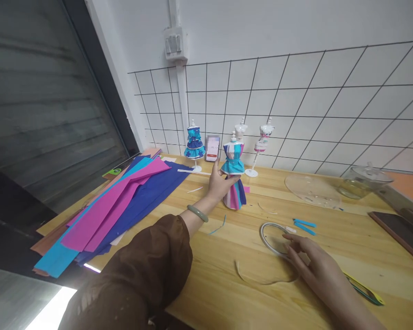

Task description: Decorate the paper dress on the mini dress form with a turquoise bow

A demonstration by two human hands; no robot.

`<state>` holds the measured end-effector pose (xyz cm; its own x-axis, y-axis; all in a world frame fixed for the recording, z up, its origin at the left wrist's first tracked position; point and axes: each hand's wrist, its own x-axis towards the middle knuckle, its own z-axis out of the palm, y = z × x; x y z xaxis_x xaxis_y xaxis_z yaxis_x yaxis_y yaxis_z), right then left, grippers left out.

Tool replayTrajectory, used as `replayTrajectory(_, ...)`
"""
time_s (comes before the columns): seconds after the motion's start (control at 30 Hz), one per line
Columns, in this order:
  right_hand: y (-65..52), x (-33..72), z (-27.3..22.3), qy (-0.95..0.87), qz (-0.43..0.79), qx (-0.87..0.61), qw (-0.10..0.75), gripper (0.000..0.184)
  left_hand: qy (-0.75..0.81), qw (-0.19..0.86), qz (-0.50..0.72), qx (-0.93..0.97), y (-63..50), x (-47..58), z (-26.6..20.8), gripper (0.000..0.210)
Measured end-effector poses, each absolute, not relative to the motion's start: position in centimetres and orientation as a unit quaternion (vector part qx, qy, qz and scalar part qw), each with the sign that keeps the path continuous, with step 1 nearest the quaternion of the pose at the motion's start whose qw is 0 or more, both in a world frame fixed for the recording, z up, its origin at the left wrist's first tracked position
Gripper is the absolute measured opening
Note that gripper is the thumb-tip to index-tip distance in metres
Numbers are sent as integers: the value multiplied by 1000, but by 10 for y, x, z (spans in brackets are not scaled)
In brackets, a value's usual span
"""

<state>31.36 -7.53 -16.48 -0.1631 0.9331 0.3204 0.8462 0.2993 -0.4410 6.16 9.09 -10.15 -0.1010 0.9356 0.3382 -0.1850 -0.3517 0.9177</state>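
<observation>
My left hand [222, 183] is closed around the waist of a miniature dress form [234, 158] in a turquoise top and a striped pink, blue and navy skirt [234, 195]. My right hand [313, 261] has its thumb and fingertips closed on the right edge of a thin white ring [262, 236], which looks like a narrow roll of tape. Under that hand curls a thin beige strip [251, 280]. Blue scraps [304, 225] lie just beyond the ring. A yellow and green snipper [368, 291] sits beside my right wrist, partly hidden.
Pink, blue and navy paper or fabric sheets [124, 197] pile at the left. Behind stand a blue-dressed form [194, 142], a white form [241, 129], another patterned form [264, 137] and a phone [212, 149]. A clear disc [309, 190] and glass jar [359, 181] are right.
</observation>
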Motion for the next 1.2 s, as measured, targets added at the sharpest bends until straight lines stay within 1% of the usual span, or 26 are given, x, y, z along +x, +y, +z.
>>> replayTrajectory(0.1,-74,316,-166,-756,85,-590,269,30,365,456,628,515,83,52,-92,112)
replayTrajectory(0.2,-74,316,-165,-754,87,-588,279,29,329,531,604,495,70,44,-79,117)
replayTrajectory(0.27,-76,312,-161,-748,91,-586,296,29,311,577,589,472,59,40,-69,116)
replayTrajectory(0.33,-79,304,-155,-734,103,-589,321,30,299,600,579,464,48,37,-60,104)
replayTrajectory(0.47,-89,279,-143,-691,143,-604,371,31,288,625,552,471,31,33,-48,72)
replayTrajectory(0.53,-92,266,-139,-673,185,-604,384,31,296,631,542,469,27,31,-45,64)
replayTrajectory(0.6,-93,256,-132,-654,252,-595,393,33,298,637,539,463,24,29,-42,62)
replayTrajectory(0.67,-90,248,-120,-628,316,-583,407,35,294,647,532,460,23,28,-38,65)
replayTrajectory(0.73,-85,241,-102,-597,350,-582,428,38,288,654,525,462,21,27,-35,68)
replayTrajectory(0.83,-71,227,-71,-564,356,-587,459,40,295,656,516,466,18,26,-32,76)
replayTrajectory(0.93,-54,210,-48,-553,370,-580,470,43,296,648,516,476,15,27,-32,89)
replayTrajectory(1.07,-33,186,-43,-546,446,-515,488,43,289,632,518,499,14,29,-38,107)
replayTrajectory(1.2,-23,171,-51,-487,514,-458,537,34,305,598,511,537,20,32,-50,114)
